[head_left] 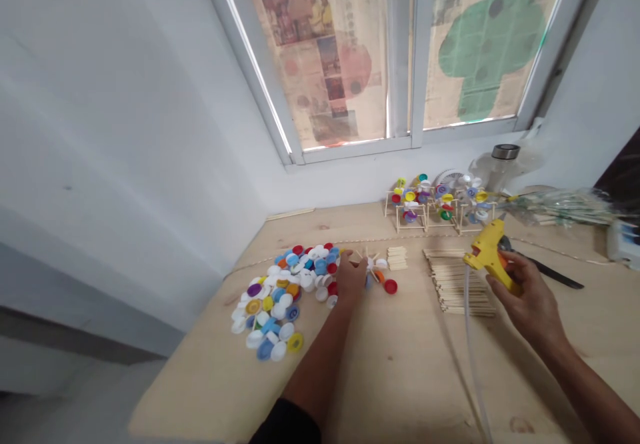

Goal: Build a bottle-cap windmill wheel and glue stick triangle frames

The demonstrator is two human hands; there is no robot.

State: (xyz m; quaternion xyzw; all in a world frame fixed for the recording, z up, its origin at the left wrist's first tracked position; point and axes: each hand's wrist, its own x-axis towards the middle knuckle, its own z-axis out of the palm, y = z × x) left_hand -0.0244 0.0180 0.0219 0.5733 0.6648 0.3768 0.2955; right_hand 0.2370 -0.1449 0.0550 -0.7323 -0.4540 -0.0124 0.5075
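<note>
Right grip (527, 292) on glue gun (487, 252), round plastic caps (293, 289)

A black sleeve (287, 424) here, matte and plain where it shows, on the left arm (323, 361), its edge crossing in a soft line, and past that it's bare through to the bare left hand (351, 276)! Over to the right arm (583, 374), uncovered to the edge of view, right hand (533, 297) bare too
</note>
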